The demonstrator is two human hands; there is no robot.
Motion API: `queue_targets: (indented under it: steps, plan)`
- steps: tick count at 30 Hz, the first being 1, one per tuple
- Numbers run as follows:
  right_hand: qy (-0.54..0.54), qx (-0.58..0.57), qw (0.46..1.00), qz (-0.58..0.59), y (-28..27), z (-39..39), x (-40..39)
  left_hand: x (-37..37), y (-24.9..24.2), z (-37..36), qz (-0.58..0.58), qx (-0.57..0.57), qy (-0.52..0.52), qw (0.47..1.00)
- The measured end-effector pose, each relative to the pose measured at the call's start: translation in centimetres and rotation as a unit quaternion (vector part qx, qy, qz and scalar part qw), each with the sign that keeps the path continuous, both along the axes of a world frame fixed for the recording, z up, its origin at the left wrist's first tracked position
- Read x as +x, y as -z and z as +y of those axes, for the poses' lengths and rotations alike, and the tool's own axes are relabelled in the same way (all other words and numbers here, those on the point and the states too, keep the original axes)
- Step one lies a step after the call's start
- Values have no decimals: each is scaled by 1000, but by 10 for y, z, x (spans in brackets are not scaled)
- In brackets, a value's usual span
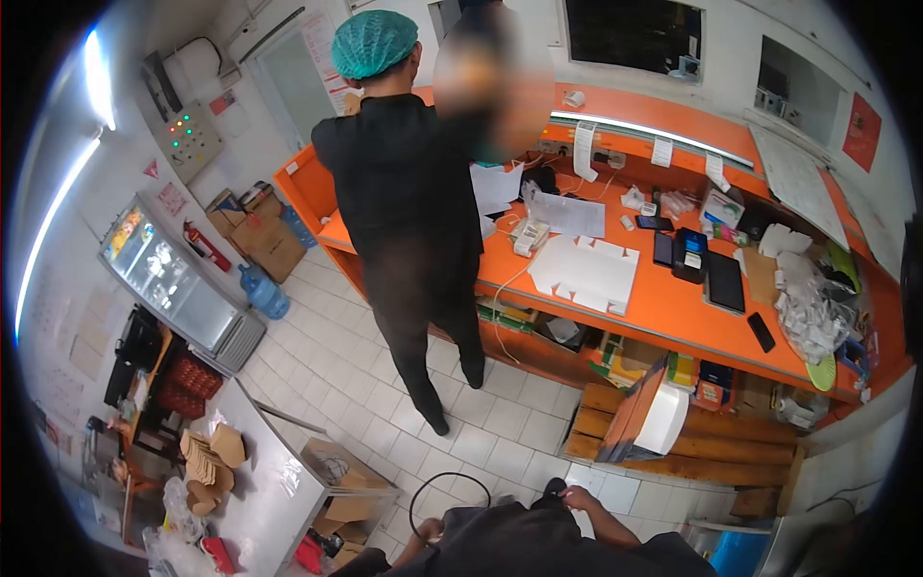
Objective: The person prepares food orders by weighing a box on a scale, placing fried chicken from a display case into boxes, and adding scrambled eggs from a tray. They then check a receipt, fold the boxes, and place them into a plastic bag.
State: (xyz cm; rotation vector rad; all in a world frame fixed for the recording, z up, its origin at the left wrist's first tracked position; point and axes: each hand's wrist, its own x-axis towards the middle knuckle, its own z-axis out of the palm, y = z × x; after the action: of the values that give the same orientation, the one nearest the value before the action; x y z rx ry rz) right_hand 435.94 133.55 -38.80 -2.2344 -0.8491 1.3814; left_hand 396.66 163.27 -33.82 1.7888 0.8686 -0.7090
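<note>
At the bottom of the view my left hand (430,530) is closed around one end of a thin black cable (452,474), which arches over the tiles towards my dark clothing. My right hand (575,497) is closed in front of my body. Its fingers press against a small black item (554,489) that is too small to make out.
A person in a green hair cover (389,221) stands at the orange counter (500,260), beside another, blurred person. Papers (585,273), phones and a tablet (725,282) lie on it. A wooden pallet (731,447) is below; a metal table (269,462) stands left.
</note>
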Motion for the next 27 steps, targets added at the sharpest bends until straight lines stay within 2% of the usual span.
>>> queue_targets:
  steps: [1, 3, 4, 5, 7, 8, 9, 10, 11, 12, 13, 15, 17, 18, 19, 20, 21, 23, 24, 25, 26, 27]
  plan:
    - [9, -58, 998, 29, -21, -8, 8, 20, 11, -1, -66, 5, -38, 997]
    - [-138, -95, 986, -22, 50, -34, 33, 80, -5, -2, -210, 32, -64, 975]
    - [-209, -106, 971, -48, 86, -47, 44, 109, -13, 9, -199, 16, -18, 980]
    - [-218, -109, 969, -46, 87, -55, 52, 131, -18, 17, -186, -3, 27, 982]
    - [-54, -62, 995, 62, 86, -65, 69, 162, -65, 34, -250, 86, 89, 960]
    - [-63, -62, 994, 62, 106, -68, 78, 179, -99, 33, -200, 65, -34, 977]
    - [-86, -5, 995, 47, 142, -75, 82, 191, -125, 31, -145, 43, -159, 976]
    - [-112, 52, 992, 33, 153, -78, 87, 192, -134, 34, -175, 16, -216, 960]
    - [-130, 49, 990, 35, 154, -72, 96, 185, -138, 34, -206, -10, -278, 938]
    - [-18, -56, 979, 193, 137, -52, 104, 175, -139, 33, -200, -28, -316, 927]
    - [89, -168, 924, 331, 121, -35, 107, 167, -164, 22, -151, -1, -340, 928]
    - [-24, -81, 984, 160, 108, -20, 92, 134, -172, -3, -90, 60, -368, 923]
    - [-59, -76, 982, 162, 67, 11, 87, 59, -87, -34, -137, 136, -357, 914]
    - [-91, -70, 981, 158, 72, 31, 92, 45, -95, -62, -78, 152, -375, 911]
    - [-219, -35, 972, 79, 87, 43, 88, 30, -107, -93, -15, 161, -388, 907]
    - [-337, 1, 942, 1, 103, 45, 80, 4, -91, -121, -1, 164, -403, 900]
    - [-381, 25, 924, -25, 124, 52, 80, -25, -63, -155, 12, 162, -416, 895]
    - [-260, 38, 965, 21, 93, 72, 79, -65, -23, -202, 64, 130, -383, 912]
    - [-265, 37, 964, 9, 85, 79, 81, -67, -23, -216, 124, 97, -326, 932]
    - [-269, 101, 957, -42, 79, 88, 82, -69, -21, -227, 182, 65, -264, 945]
    - [-272, 164, 944, -92, 72, 94, 81, -64, -15, -233, 170, 66, -266, 946]
    - [-276, 165, 942, -102, 57, 96, 79, -59, -5, -243, 153, 7, -345, 926]
